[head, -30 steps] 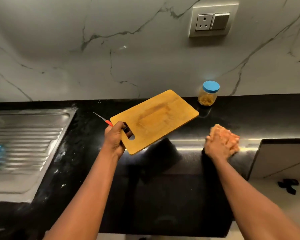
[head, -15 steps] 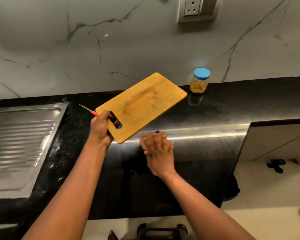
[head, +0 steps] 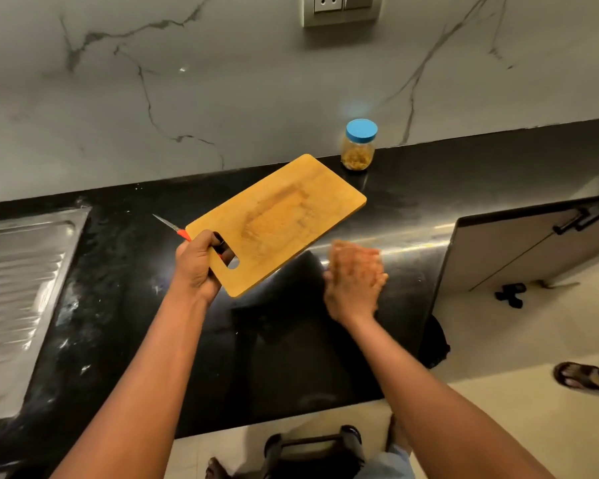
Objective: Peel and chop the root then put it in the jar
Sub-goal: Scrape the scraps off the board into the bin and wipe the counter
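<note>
Nearest us, at the bottom edge, a dark stool [head: 313, 447] stands on the floor, and a sandalled foot [head: 581, 375] has come into view at the right since half a second ago, as our view has tipped downward. Above the black bench [head: 118, 305] our right hand [head: 355, 281] is blurred, its fingers [head: 367, 257] straight and close together, holding nothing. Half a second ago it lay just under the board's near edge; now it has swung out to the right, apart from the board. Our left hand [head: 198, 264] has hardly moved: its fingers are still curled through the handle slot of the wooden chopping board [head: 281, 219], which we hold tilted above the bench, as before. A knife [head: 170, 224] with a red handle pokes out to the left from behind that hand; we cannot tell just how it is held. To the left lies the steel sink drainer [head: 21, 288], and to the right a cupboard door [head: 533, 243]. Farther back the jar [head: 358, 146] stands upright at the rear of the bench against the marble wall [head: 222, 81], just past the board's far corner, its blue lid on and yellowish bits inside. The socket [head: 339, 8] now sits at the very top edge.
</note>
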